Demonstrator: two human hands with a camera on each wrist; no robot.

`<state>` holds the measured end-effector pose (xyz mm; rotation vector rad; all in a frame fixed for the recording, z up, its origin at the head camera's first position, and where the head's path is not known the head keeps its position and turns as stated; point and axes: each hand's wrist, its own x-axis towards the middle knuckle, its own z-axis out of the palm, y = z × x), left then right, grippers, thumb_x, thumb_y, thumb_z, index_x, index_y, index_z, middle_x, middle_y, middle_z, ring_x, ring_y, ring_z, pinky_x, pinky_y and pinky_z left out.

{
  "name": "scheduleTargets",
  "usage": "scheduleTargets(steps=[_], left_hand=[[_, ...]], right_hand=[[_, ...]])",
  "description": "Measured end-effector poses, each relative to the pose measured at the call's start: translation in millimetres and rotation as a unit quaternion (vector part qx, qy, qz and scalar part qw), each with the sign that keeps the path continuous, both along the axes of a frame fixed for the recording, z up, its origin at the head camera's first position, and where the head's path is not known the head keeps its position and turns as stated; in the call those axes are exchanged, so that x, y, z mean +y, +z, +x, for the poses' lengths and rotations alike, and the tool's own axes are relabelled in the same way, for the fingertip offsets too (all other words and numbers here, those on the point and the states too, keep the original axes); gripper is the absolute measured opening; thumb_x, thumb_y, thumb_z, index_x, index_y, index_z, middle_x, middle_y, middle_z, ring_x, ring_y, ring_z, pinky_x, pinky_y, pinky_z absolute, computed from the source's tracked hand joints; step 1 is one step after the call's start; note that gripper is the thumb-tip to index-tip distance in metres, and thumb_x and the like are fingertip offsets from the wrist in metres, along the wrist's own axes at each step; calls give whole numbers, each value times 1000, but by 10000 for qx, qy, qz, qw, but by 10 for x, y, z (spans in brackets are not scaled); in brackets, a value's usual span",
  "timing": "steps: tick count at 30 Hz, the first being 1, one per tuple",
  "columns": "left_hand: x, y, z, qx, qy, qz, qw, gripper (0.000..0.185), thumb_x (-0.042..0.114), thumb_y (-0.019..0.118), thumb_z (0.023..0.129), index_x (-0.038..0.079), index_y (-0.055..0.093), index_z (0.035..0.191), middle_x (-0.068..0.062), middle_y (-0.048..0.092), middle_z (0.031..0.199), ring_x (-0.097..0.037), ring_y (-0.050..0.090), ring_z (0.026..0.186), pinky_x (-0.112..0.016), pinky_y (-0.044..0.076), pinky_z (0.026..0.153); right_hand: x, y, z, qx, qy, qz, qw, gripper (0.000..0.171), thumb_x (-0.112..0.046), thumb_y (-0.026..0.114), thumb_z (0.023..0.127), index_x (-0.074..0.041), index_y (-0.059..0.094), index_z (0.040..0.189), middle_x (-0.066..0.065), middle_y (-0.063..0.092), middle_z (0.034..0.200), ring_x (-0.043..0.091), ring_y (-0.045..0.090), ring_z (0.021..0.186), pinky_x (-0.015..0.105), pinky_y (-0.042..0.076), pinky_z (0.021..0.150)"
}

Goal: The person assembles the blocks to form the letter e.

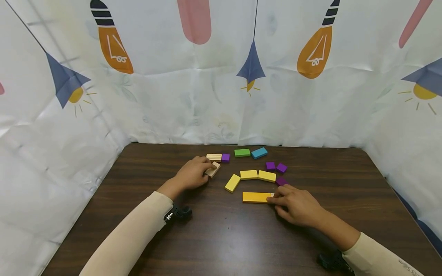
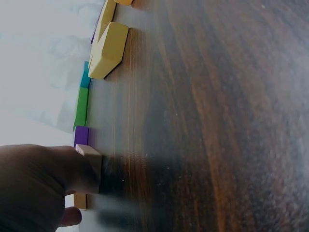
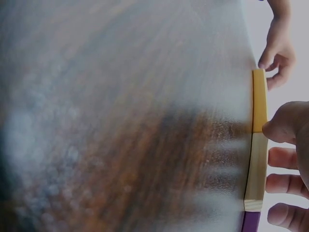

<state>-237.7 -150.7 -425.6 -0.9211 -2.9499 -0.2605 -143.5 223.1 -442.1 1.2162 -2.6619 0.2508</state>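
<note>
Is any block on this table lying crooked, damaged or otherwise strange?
Nothing looks damaged or spilled. Only the leftmost yellow block lies askew, angled away from the two yellow blocks lined up beside it. The left hand holds a small wooden block that also sits tilted; the right hand touches the orange block, which lies straight.

Makeshift recording booth: lightbulb-print sheet point(image 1: 221, 76) walls, dark wooden table point(image 1: 221, 237).
</note>
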Motion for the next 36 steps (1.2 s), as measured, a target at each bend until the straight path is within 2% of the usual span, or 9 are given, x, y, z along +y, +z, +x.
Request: scheduleTargets(steps=[6,13,20,29,36], left_hand=[[7,11,1,-51,27,43,10000,32,29,72,81,19,68,111,0,58,110,-22,51,102,-40,43,87],[2,6,-1,-355,43,182,9992,34,30,71,82,18,65,113,-3,51,132,-26,45,121,-44,37,98],[-1,-22,-48,-434,44,218,9988,34,32,73,80,20,62,110,4,60,112,-22,49,114,-41,40,93],[-25,-49,-43,-421,62,285,9987,43,43,73,77,19,64,113,1,57,118,-22,45,118,-43,36,98],[-26,-49,44,-172,-251,454,9985,42,46,72,76,22,66,110,4,57,115,-20,47,114,-43,39,94]], right_hand=[[-5,5,5,-16,-25,-29,10000,32,-27,66,84,-28,69,115,-12,53,94,3,39,72,18,35,50],[-5,-5,5,-37,-45,-77,10000,31,-27,66,84,-28,69,115,-12,53,94,2,40,72,18,36,51],[-10,-7,10,-43,-15,-118,9999,31,-26,66,84,-28,69,115,-12,53,94,2,39,71,18,35,50],[-8,2,9,-46,15,-114,9999,31,-26,66,84,-27,69,115,-11,53,94,2,39,71,17,35,50],[-1,0,3,5,34,-61,10000,31,-27,66,84,-27,69,115,-11,53,94,3,39,72,18,35,50]])
